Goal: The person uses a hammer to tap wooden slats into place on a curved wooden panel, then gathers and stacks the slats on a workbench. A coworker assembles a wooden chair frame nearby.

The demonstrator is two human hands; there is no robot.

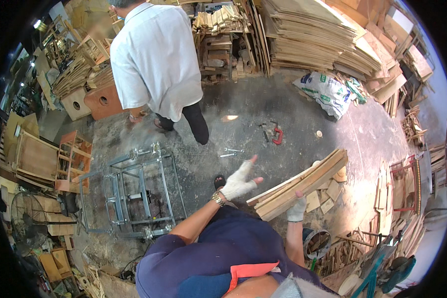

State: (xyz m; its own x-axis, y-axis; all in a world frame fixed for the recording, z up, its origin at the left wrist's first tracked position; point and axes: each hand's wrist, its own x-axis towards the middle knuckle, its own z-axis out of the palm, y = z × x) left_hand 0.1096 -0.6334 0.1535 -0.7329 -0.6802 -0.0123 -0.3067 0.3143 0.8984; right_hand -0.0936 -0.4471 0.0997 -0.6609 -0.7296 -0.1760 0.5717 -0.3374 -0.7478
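Note:
My right hand (296, 208), in a white glove with bare fingertips, grips a small stack of long, narrow wooden boards (303, 185). The boards slant from lower left to upper right in front of my body. My left hand (240, 183), gloved the same way and with a watch (218, 199) at the wrist, is held out just left of the boards' near end. Its thumb and fingers are spread, and nothing is in them. Small wood offcuts (327, 194) lie on the floor beyond the boards.
A metal frame (145, 191) stands at my left. Wrenches (228, 155) and a red clamp (278, 136) lie on the floor ahead. A person in a white shirt (156, 59) walks at far left. A printed sack (325, 93) rests near stacked plywood (308, 35); a bucket (316, 242) is at right.

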